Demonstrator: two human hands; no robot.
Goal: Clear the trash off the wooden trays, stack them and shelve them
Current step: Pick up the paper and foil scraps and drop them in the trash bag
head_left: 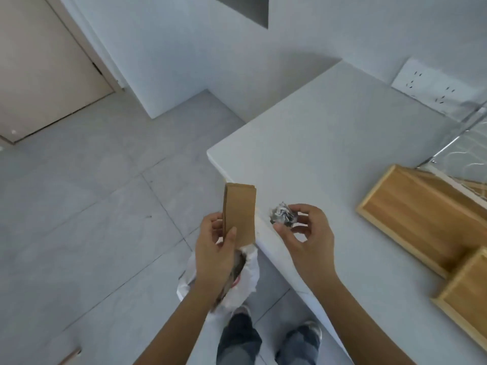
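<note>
Left hand [216, 248]: grips a folded cardboard piece [239, 213] upright over the white trash bag [249, 272] at 6 o'clock.
Right hand [305, 238]: pinches a crumpled foil ball [283, 216] at its fingertips.
Wooden trays [411, 219]: on the table [329, 143] at 3 o'clock, apparently cleared.
Risk: the bag mouth looks narrow, so the loosely held foil may miss and roll across the floor.

White counter [329, 143]; wall socket plate [432, 86] behind it; beige door [39, 61] far left; grey floor tiles [79, 219].
</note>
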